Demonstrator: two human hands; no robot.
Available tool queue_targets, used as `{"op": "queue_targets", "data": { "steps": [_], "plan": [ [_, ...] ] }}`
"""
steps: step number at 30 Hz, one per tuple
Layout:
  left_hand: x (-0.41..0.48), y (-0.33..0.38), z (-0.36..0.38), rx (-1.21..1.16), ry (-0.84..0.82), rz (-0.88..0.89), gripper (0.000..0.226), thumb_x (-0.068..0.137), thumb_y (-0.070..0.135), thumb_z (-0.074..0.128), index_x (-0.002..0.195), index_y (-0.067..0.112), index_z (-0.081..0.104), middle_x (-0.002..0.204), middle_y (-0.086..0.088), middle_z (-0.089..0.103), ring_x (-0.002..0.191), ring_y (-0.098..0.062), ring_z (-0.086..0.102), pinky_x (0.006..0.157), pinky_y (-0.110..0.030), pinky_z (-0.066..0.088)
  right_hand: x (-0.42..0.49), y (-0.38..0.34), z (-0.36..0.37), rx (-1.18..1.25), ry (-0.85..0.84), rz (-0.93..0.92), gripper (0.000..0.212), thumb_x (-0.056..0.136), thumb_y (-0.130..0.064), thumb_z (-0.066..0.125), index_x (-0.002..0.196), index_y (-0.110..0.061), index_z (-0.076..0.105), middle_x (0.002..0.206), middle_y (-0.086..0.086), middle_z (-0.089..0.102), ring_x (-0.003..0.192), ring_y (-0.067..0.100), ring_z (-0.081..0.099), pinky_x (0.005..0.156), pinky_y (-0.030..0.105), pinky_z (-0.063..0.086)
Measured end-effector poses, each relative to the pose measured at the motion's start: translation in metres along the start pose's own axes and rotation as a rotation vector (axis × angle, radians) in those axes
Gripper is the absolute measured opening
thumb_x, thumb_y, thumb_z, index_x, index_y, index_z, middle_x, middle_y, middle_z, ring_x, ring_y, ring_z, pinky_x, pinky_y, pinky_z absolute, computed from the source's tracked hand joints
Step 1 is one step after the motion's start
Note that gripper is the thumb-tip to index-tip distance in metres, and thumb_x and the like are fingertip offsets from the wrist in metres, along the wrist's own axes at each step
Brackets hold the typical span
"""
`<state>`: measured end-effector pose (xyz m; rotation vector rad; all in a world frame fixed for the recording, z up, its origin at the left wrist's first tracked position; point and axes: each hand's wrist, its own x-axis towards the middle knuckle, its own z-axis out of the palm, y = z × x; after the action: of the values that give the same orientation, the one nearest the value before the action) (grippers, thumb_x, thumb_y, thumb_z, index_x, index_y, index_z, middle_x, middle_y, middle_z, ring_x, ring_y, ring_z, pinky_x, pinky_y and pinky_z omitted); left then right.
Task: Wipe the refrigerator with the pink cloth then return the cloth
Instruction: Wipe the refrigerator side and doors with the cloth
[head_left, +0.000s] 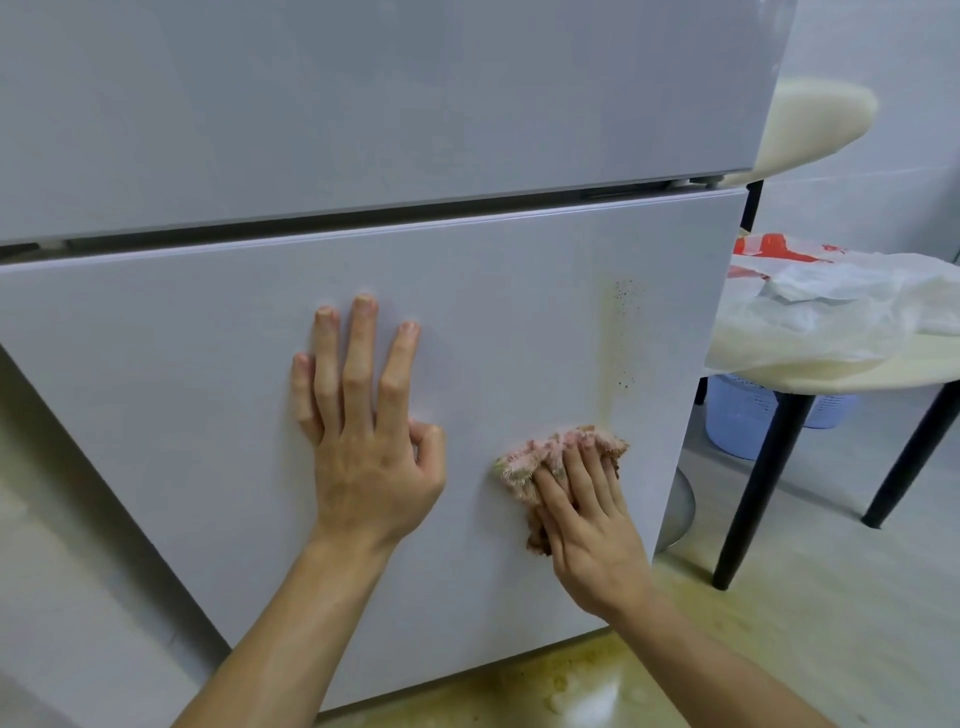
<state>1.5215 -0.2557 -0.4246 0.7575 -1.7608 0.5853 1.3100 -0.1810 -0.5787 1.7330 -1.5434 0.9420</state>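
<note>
My left hand lies flat on the lower door of the refrigerator, its fingers spread and pointing up. My right hand presses the bunched pink cloth against the same door, just below a yellowish stain dotted with dark specks. To the right stands a pale round worktop on black legs, carrying a white plastic bag. A blue basket sits beneath it. The floor under the door shows yellowish smears.
</note>
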Motion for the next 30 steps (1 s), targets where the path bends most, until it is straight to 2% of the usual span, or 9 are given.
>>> {"op": "queue_targets", "data": {
  "steps": [2,5,9,14,17,20,24,27,30],
  "plan": [
    [0.000,0.003,0.001,-0.008,0.011,-0.010,0.086,0.072,0.000,0.061,0.155,0.007,0.040,0.168,-0.020,0.026,0.160,-0.038,0.013,0.128,-0.058,0.009,0.018,-0.002,-0.010,0.035,0.024,-0.007,0.073,0.104,-0.019,0.039,0.168,-0.027,0.004,0.176,0.002,-0.005,0.163,0.027,-0.003,0.132,0.046,-0.002],
    [0.001,0.006,0.003,0.003,0.026,-0.020,0.086,0.070,-0.001,0.062,0.153,0.005,0.043,0.167,-0.020,0.027,0.159,-0.039,0.016,0.128,-0.058,0.009,0.077,-0.006,-0.035,0.151,0.154,0.014,0.071,0.105,-0.012,0.039,0.167,-0.027,0.008,0.176,-0.001,-0.005,0.162,0.030,-0.002,0.131,0.052,0.001],
    [0.004,0.009,0.004,0.007,0.032,-0.023,0.087,0.068,-0.002,0.063,0.153,0.004,0.044,0.167,-0.019,0.028,0.159,-0.040,0.018,0.128,-0.058,0.009,0.165,-0.015,-0.071,0.276,0.343,0.185,0.057,0.105,-0.007,0.042,0.161,-0.005,0.030,0.171,0.024,0.013,0.160,0.044,0.007,0.131,0.057,0.002],
    [0.006,0.009,0.001,0.003,0.020,-0.016,0.085,0.070,-0.002,0.060,0.154,0.006,0.044,0.167,-0.021,0.030,0.159,-0.039,0.017,0.128,-0.060,0.010,0.160,-0.008,-0.067,0.244,0.432,0.165,0.051,0.107,-0.006,0.045,0.157,-0.003,0.038,0.167,0.029,0.024,0.159,0.041,0.013,0.130,0.056,0.011],
    [0.010,0.014,-0.001,-0.019,0.015,0.001,0.084,0.071,-0.002,0.060,0.153,0.008,0.045,0.166,-0.020,0.032,0.159,-0.039,0.019,0.128,-0.058,0.011,0.116,-0.004,-0.040,0.210,0.408,0.177,0.054,0.107,-0.010,0.043,0.159,-0.005,0.032,0.170,0.022,0.018,0.161,0.034,0.008,0.130,0.056,0.011],
    [0.013,0.021,-0.001,-0.038,0.008,0.012,0.085,0.071,-0.002,0.063,0.153,0.009,0.046,0.166,-0.018,0.032,0.159,-0.039,0.020,0.129,-0.056,0.011,0.058,0.004,-0.016,0.133,0.282,0.138,0.060,0.111,-0.021,0.037,0.167,-0.021,0.015,0.176,0.006,-0.001,0.163,0.032,0.002,0.131,0.054,0.008],
    [0.013,0.029,0.001,-0.044,-0.011,0.018,0.084,0.072,-0.001,0.065,0.153,0.010,0.048,0.167,-0.018,0.031,0.159,-0.039,0.019,0.129,-0.056,0.011,0.031,0.011,-0.016,0.104,0.172,0.157,0.059,0.114,-0.033,0.029,0.168,-0.029,0.005,0.176,0.000,-0.007,0.163,0.028,-0.003,0.132,0.046,0.003],
    [0.013,0.033,0.003,-0.037,-0.003,0.002,0.081,0.073,0.006,0.067,0.153,0.011,0.050,0.166,-0.019,0.033,0.158,-0.039,0.019,0.128,-0.058,0.012,0.073,0.008,-0.036,0.186,0.219,0.162,0.061,0.112,-0.023,0.031,0.168,-0.022,0.008,0.175,0.003,-0.008,0.162,0.031,-0.005,0.131,0.054,0.000],
    [0.015,0.039,0.006,-0.026,0.011,-0.018,0.080,0.074,0.008,0.068,0.152,0.010,0.051,0.166,-0.021,0.032,0.158,-0.040,0.019,0.128,-0.061,0.010,0.145,0.014,-0.073,0.286,0.352,0.271,0.058,0.108,-0.011,0.035,0.164,-0.005,0.020,0.173,0.018,0.005,0.161,0.040,0.001,0.129,0.063,0.002]
  ]
}}
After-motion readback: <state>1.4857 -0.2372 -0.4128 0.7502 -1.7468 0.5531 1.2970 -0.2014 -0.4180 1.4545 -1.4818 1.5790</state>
